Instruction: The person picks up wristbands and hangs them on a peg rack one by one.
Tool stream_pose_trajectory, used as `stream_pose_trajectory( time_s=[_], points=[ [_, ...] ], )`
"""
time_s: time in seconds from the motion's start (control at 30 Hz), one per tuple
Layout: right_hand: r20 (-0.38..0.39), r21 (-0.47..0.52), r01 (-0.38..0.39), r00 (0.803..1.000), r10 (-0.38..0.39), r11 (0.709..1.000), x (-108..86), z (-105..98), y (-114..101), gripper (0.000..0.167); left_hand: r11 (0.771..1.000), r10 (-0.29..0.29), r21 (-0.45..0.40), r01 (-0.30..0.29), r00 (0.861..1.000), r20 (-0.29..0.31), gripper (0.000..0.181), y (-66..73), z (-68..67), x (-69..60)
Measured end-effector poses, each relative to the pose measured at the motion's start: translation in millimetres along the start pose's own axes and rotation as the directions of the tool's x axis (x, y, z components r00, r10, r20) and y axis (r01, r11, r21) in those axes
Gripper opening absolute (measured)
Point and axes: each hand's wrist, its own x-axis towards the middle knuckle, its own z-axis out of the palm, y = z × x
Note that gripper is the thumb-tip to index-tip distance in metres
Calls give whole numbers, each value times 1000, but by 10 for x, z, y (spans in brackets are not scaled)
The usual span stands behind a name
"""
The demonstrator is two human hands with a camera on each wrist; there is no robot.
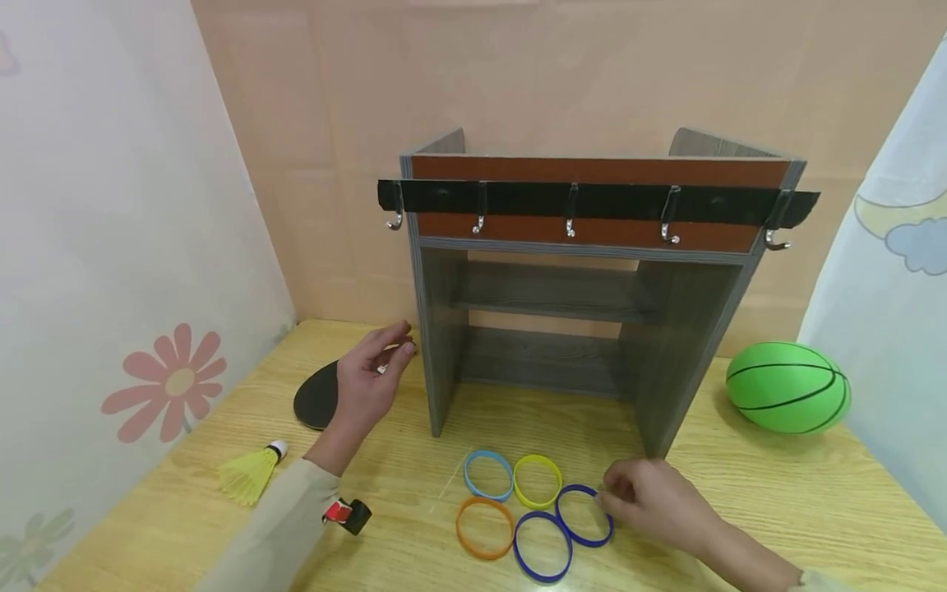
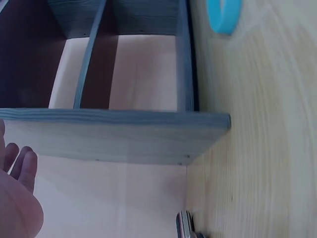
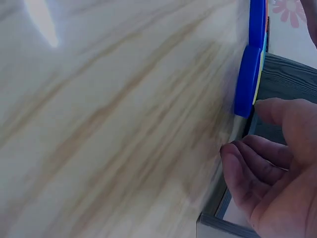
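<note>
A lightly creased peach backdrop rises before me, flanked by a pale left panel printed with a pink flower and a pale right panel bearing a yellow moon and blue cloud. Below, a yellowish wood-grain table catches a white streak of glare.

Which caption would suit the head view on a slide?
Right hand beside five coloured rings, left hand near a grey shelf with metal hooks.

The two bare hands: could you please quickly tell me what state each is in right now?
Left hand: open, holding nothing.
Right hand: open, loosely curled, holding nothing, beside the nearer dark blue round band.
</note>
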Motion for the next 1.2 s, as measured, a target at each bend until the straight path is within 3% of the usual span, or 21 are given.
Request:
stream_pose_trajectory(
  time_s=[0.07, 0.2, 0.37, 0.53, 0.67, 0.77, 0.93, 1.03, 1.2],
  points=[
    [18, -19, -21, 1000, 21, 1000, 8, 14, -12, 12, 997, -11, -80, 9, 1000, -30, 27, -14, 40, 6],
    [41, -47, -39, 998, 41, 998, 25, 27, -22, 17, 987, -27, -159, 16, 997, -66, 23, -21, 106, 18],
    [42, -45, -35, 998, 37, 998, 31, 36, -10, 20, 989, -38, -148, 23, 994, -98, 23, -11, 160, 31],
    [37, 24, -48, 998, 47, 999, 2, -3, 34, 21, 987, -41, -159, 22, 993, -114, 22, -22, 197, 41],
    [60, 141, -87, 995, 79, 986, -21, -72, 90, 17, 980, -44, -197, 20, 992, -120, 22, -31, 225, 47],
    [152, 315, -191, 977, 150, 930, -32, -139, 135, 10, 977, -48, -214, 19, 990, -130, 22, -40, 240, 47],
    [271, 563, -337, 938, 216, 755, -10, -282, 186, 12, 970, -80, -238, 46, 987, -138, 22, -51, 241, 35],
    [276, 622, -341, 938, 210, 705, 44, -395, 171, 16, 966, -105, -249, 68, 985, -138, 22, -36, 234, 35],
    [227, 693, -291, 956, 184, 659, 236, -591, 27, 19, 965, -112, -251, 71, 982, -151, 20, -5, 215, 46]
  ],
)
